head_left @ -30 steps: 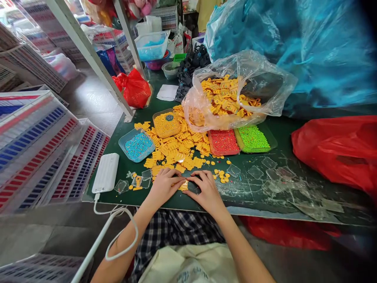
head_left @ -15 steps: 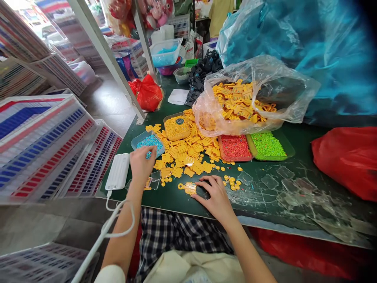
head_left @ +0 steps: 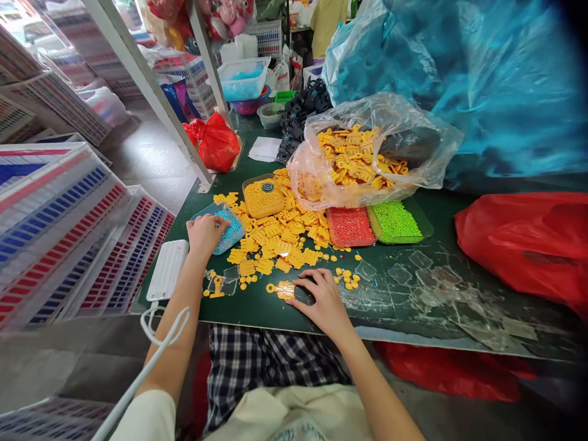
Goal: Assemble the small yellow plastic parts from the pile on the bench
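Note:
My left hand reaches over the tray of small blue beads, thumb and fingertips drawn together at the beads; whatever is between them is too small to make out. On the table's front part, my right hand has its thumb and index finger at the right end of a flat yellow plastic piece with a ring, gripping it against the tabletop. Behind it spreads a heap of similar yellow plastic pieces. Another yellow ringed piece lies near my left forearm, beside clear plastic squares.
Trays of yellow beads, red beads and green beads stand behind. A clear bag of yellow pieces leans there. A white power bank with a cable lies left; clear plastic scraps and a red bag are right.
The view has shifted, so the table appears further left. My left hand has moved slightly further over the blue beads. My right hand stays at the yellow piece.

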Demonstrator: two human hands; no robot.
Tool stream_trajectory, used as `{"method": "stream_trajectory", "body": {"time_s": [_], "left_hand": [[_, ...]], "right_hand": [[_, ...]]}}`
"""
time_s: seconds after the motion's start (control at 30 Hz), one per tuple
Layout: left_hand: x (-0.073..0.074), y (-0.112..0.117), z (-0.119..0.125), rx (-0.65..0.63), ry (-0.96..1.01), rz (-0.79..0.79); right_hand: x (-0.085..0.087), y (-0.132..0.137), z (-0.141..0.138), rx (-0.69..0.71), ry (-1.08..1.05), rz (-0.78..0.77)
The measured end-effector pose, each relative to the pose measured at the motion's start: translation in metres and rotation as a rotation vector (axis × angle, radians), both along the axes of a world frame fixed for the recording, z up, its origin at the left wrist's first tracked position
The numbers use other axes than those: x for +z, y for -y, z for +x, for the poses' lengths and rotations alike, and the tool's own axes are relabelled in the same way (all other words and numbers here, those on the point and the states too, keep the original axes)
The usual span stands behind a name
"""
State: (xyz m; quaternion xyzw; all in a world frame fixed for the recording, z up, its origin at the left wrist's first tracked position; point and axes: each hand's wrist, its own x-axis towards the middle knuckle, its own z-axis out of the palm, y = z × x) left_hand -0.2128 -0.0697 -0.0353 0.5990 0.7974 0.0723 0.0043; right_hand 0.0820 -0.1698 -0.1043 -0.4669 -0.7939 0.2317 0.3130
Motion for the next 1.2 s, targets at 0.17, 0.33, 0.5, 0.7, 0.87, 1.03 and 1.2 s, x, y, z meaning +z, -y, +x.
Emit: {"method": "stream_trajectory", "body": {"time_s": [0.17, 0.33, 0.5, 0.7, 0.87, 1.03, 1.2], "left_hand": [[-0.001, 0.028, 0.023, -0.194, 0.036, 0.296], [-0.015, 0.064, 0.063, -0.474, 0.115, 0.329], [-0.037, 0.095, 0.101, -0.676, 0.248, 0.224], [-0.049, 0.099, 0.109, -0.675, 0.297, 0.202], [-0.041, 0.099, 0.108, -0.602, 0.45, 0.203], [-0.02, 0.084, 0.06, -0.323, 0.318, 0.424], [0.004, 0.045, 0.002, 0.025, 0.112, 0.139]], "right_hand": [[0.001, 0.0, 0.0, 0.002, -0.009, -0.009], [0.003, -0.001, 0.0, 0.001, -0.011, -0.013], [0.003, -0.001, 0.0, 0.003, 0.0, -0.006], [0.004, -0.002, 0.001, 0.017, 0.017, -0.021], [0.005, -0.002, 0.001, 0.014, 0.007, -0.033], [0.004, -0.001, 0.001, 0.0, 0.006, -0.028], [0.002, -0.001, 0.0, 0.004, 0.005, -0.012]]}}
